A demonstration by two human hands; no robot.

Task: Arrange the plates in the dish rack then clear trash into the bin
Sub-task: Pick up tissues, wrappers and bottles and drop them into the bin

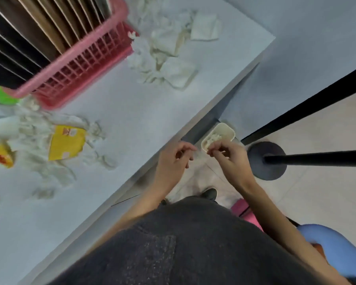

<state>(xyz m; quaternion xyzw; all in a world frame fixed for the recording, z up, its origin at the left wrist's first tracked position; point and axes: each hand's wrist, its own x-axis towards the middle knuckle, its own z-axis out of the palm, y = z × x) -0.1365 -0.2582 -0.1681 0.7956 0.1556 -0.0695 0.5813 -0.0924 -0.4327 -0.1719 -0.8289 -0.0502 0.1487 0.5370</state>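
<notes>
The left hand (173,159) and right hand (230,159) hovered just above the bin (226,126), left fingers loosely curled and empty. Whether the bunched right fingers pinched anything was unclear. Beyond the bin, tissues (167,54) littered the tabletop (132,120), and plates (39,27) stood in the rack (80,75).

The dish rack (86,64) is pink, its wall a square grid. The plates (29,27) in it look black, brown and tan through the blur. White tissues (164,56) and a yellow packet (67,146) lie on the pale grey desk (132,120). Off the desk's edge, the bin (226,130) is cream.
</notes>
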